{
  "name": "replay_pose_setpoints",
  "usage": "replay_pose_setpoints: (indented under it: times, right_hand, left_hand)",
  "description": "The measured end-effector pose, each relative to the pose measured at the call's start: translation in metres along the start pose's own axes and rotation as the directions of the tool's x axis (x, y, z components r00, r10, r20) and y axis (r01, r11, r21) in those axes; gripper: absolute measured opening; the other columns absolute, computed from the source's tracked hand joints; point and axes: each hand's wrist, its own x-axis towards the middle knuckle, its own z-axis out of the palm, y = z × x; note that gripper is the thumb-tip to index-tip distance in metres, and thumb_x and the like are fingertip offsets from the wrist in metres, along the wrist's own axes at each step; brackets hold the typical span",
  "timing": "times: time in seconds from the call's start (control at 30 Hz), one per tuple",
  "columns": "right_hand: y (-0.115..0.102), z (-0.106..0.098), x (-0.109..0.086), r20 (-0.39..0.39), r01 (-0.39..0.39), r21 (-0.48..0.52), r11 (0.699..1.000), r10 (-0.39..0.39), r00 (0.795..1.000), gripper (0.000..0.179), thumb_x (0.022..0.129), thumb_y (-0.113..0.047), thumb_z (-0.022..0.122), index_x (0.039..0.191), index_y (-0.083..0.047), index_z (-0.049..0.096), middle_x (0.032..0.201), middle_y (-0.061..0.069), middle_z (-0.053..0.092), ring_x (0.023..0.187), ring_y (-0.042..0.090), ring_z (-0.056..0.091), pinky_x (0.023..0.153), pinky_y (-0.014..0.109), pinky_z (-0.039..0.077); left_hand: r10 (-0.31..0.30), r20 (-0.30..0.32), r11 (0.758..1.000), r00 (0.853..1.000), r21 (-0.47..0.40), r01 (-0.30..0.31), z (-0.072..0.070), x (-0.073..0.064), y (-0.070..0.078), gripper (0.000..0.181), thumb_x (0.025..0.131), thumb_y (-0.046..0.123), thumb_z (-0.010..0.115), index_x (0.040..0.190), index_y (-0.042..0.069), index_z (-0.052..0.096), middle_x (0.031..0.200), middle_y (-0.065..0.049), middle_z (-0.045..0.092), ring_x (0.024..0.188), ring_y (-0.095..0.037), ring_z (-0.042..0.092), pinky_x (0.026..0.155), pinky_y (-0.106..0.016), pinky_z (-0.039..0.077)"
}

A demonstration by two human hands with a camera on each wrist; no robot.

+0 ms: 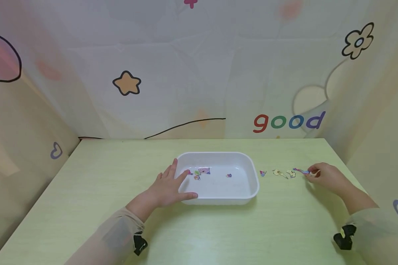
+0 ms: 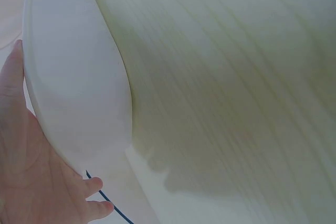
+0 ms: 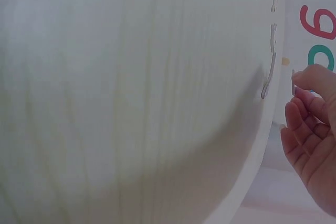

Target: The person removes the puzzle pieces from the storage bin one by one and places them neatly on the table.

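Observation:
A white tray (image 1: 219, 197) stands mid-table. My left hand (image 1: 166, 188) rests at its left end with the fingers spread; in the left wrist view the hand (image 2: 37, 177) lies along the rim. Inside are several small colourful sticker-like cutouts, including a pink rectangular one (image 1: 204, 170) and a lone purple one (image 1: 229, 175). To the right of the tray, my right hand (image 1: 326, 178) pinches a small flat cutout (image 3: 293, 82) between thumb and forefinger, mostly covered by the fingertips. Close by its fingertips lies a long pink-and-blue cutout (image 1: 301, 171).
Between tray and right hand, a row of cutouts lies on the table (image 1: 272, 228): a red-and-purple one (image 1: 263, 173), a long-tailed cream one (image 1: 280, 173) and another cream one (image 1: 290, 173). A printed cloth (image 1: 172, 81) hangs behind the table's back edge and at both sides.

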Motion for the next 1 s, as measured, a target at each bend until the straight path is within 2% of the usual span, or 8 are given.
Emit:
replay_pose_setpoints:
  times: [0.33,0.57,0.73,1.0]
  right_hand:
    - [0.008,-0.004,-0.001,-0.019,-0.025,0.004,1.000,0.025,1.000,0.035,0.084,-0.016,0.066,0.098,0.015,0.059,0.086,0.023,0.060,0.080,0.036,0.057,0.068,0.042,0.046]
    - [0.016,0.000,-0.003,-0.023,-0.080,0.029,0.996,0.080,0.997,0.039,0.086,-0.019,0.064,0.100,0.017,0.058,0.087,0.022,0.061,0.082,0.037,0.057,0.065,0.036,0.045]
    - [0.022,0.000,-0.004,-0.032,-0.084,0.052,0.995,0.086,0.996,0.040,0.088,-0.017,0.061,0.103,0.019,0.055,0.089,0.024,0.062,0.086,0.042,0.058,0.070,0.042,0.046]
    - [0.035,0.000,-0.002,0.004,-0.177,0.088,0.980,0.178,0.984,0.041,0.089,-0.018,0.061,0.104,0.020,0.053,0.089,0.023,0.061,0.083,0.035,0.056,0.067,0.037,0.044]
  left_hand:
    - [-0.005,0.000,1.000,1.000,0.006,0.005,0.003,0.000,-0.002,0.094,0.077,0.077,0.044,0.148,0.019,0.027,0.154,-0.019,-0.007,0.139,-0.037,0.010,0.105,-0.059,0.017]
    - [0.005,-0.004,1.000,1.000,-0.007,-0.005,0.003,0.000,-0.001,0.093,0.077,0.076,0.046,0.148,0.018,0.029,0.154,-0.020,-0.005,0.139,-0.037,0.010,0.104,-0.060,0.018]
    - [0.006,-0.007,1.000,1.000,-0.019,-0.006,0.003,0.001,0.000,0.092,0.077,0.075,0.047,0.147,0.018,0.030,0.154,-0.020,-0.005,0.139,-0.037,0.010,0.105,-0.060,0.017]
    - [0.003,-0.012,1.000,1.000,-0.005,-0.003,0.003,0.001,-0.002,0.092,0.077,0.076,0.046,0.147,0.019,0.030,0.154,-0.020,-0.005,0.139,-0.037,0.010,0.105,-0.060,0.018]
